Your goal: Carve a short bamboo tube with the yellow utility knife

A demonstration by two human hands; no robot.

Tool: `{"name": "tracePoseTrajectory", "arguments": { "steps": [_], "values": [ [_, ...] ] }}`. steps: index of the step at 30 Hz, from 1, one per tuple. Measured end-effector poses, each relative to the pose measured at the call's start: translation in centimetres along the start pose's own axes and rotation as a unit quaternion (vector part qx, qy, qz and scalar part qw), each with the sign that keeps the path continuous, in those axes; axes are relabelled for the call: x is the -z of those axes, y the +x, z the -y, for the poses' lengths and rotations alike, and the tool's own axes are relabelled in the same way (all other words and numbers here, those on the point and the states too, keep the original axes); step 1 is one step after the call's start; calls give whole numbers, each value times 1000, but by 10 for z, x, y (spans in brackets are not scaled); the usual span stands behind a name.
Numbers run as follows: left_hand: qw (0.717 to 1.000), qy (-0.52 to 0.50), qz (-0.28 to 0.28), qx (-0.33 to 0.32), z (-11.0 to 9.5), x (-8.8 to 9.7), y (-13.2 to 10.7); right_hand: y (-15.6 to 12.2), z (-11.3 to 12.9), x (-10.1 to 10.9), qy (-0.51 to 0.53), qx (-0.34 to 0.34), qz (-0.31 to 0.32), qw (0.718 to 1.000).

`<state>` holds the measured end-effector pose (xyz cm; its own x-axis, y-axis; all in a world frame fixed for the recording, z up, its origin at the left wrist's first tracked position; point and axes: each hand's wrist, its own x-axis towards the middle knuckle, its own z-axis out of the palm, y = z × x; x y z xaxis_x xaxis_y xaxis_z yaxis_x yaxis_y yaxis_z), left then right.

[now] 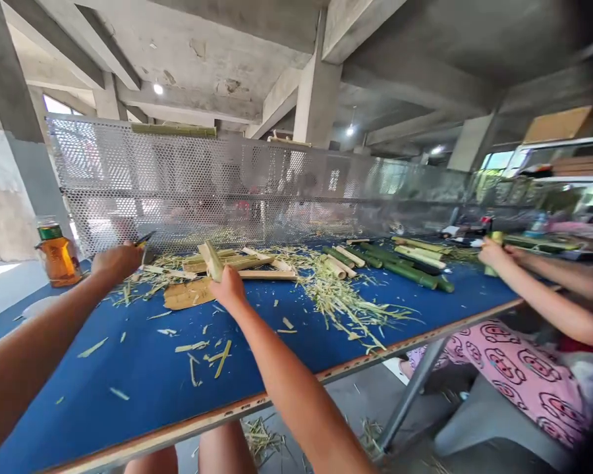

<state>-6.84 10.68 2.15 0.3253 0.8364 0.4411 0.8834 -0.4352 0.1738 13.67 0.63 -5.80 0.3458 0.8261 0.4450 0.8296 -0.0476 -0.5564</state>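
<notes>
The left hand [112,261] is closed around a small, narrow tool [145,239] whose thin dark end sticks out past the fingers toward the perforated metal screen [178,184]; its exact kind is hard to tell. The right hand [228,291] is closed on the lower end of a pale split bamboo strip [213,261], which stands tilted above the table [128,388], just beside a stack of split bamboo pieces [232,262]. Both hands are over the far half of the blue table, well apart, with a flattened piece of cardboard [188,294] below and between them. A heap of bamboo shavings [338,297] spreads to the right of the right hand, and green bamboo tubes [405,270] lie beyond it near the screen. Blue surface with scattered slivers stretches between the hands and the wood-trimmed front edge [277,390], giving the forearms room as they cross it. An amber bottle [56,255] stands past the left end of the table, just beyond the left hand. At the right, a co-worker's hands [495,253] grip a green bamboo piece [494,255] over the table's far corner.
</notes>
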Motion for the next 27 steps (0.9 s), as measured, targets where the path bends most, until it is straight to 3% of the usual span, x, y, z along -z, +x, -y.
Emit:
{"name": "tracePoseTrajectory", "arguments": {
  "steps": [2,5,8,11,16,23,27],
  "values": [
    [993,105,-31,51,-6,9,-5,2,0,-2,15,-13,-12,1000],
    [987,154,-41,6,-35,8,-29,5,-2,-6,42,-13,-18,999],
    [991,124,3,-46,-66,-5,-59,3,-4,-8,92,-34,-25,995],
    [991,93,63,-77,-80,-19,-79,1,-3,-8,132,-62,-34,989],
    [990,49,84,-99,-67,-25,-86,-2,-1,-5,107,-55,-35,992],
    [981,110,94,-129,-36,-26,-74,-5,-2,-5,54,10,7,998],
    [978,162,61,-119,-28,-33,-68,-3,1,-8,20,42,47,998]
  ]
}}
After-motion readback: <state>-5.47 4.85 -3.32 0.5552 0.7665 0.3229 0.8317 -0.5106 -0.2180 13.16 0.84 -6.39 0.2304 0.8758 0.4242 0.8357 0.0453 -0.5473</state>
